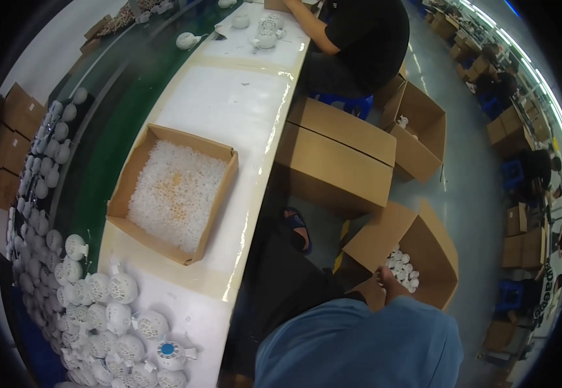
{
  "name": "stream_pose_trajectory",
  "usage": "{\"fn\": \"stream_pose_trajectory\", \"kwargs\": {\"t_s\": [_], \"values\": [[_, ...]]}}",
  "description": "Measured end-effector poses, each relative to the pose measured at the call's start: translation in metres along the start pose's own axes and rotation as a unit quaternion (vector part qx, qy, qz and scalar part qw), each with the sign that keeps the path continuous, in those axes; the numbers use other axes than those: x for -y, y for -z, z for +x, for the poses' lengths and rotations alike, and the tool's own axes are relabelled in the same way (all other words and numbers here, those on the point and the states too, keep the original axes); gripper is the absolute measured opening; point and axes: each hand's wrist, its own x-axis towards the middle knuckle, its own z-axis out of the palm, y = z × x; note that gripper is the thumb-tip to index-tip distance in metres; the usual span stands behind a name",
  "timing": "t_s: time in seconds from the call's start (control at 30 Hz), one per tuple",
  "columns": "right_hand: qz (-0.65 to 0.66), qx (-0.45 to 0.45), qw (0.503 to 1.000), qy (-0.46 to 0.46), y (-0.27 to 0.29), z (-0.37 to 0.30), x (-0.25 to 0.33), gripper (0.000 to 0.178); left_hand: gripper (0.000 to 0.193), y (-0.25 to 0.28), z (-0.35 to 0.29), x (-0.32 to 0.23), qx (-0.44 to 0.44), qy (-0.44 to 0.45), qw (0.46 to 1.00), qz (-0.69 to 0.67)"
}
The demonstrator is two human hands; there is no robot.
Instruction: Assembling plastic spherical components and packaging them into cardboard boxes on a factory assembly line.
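Observation:
My right hand (389, 282) reaches down to my right into an open cardboard box (440, 258). White round pieces (402, 266) lie inside the box, close to the fingers. The fingers are small and partly hidden, so their grip cannot be made out. My left hand is not visible. On the white table (222, 116) to my left sits a shallow cardboard tray (211, 216) filled with small translucent white bits. Nearer me is a heap of white round grilled housings with short necks (122, 317); one housing (168, 350) shows a blue disc.
A green conveyor belt (116, 149) runs beyond the table, lined with many more white housings (51, 152). A person in black (365, 39) works at the far end. A closed carton (339, 158) and another open box (426, 123) stand along the table's right side.

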Motion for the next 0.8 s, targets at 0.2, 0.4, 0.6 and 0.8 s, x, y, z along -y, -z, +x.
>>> {"fn": "stream_pose_trajectory", "kwargs": {"t_s": [0.2,0.4,0.6,0.8], "values": [[-0.157,-0.184,0.970,-0.030,-0.093,-0.047,0.088,0.027,0.049,0.024,-0.006,-0.057,0.041,0.340,0.923,0.178],[-0.134,-0.201,0.970,0.028,-0.096,-0.031,0.017,0.021,0.049,0.032,-0.019,-0.043,0.025,0.306,0.936,0.175],[-0.081,0.004,0.868,0.489,-0.009,0.077,-0.152,0.028,0.051,0.013,-0.024,-0.021,0.032,0.333,0.934,0.127],[-0.180,-0.260,0.948,0.030,-0.109,-0.056,0.054,0.035,0.051,0.039,-0.025,-0.040,0.046,0.293,0.938,0.181]]}}
